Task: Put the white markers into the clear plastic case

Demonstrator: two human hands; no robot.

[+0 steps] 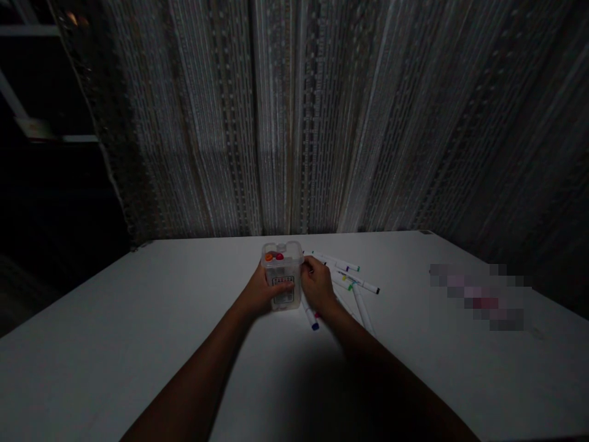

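A clear plastic container [289,266] with a dark-framed label stands upright on the table. My left hand [261,291] is wrapped around its left side, thumb across the front near the label. Inside the container, an orange-capped marker [269,257] and a red-pink-capped marker [280,256] show near the rim. My right hand [318,285] is at the container's right side with curled fingers near the rim; what they grip, if anything, is hidden. Beside and behind this hand lie several loose white markers [365,285] with coloured caps. A dark-blue-capped marker [311,319] lies just below it.
The white table [184,344] spans the view. A blurred-out pinkish item [481,296] lies on its right side. A grey patterned curtain [285,123] hangs behind the table's far edge. Dark shelving [41,86] shows at the upper left. The light is dim.
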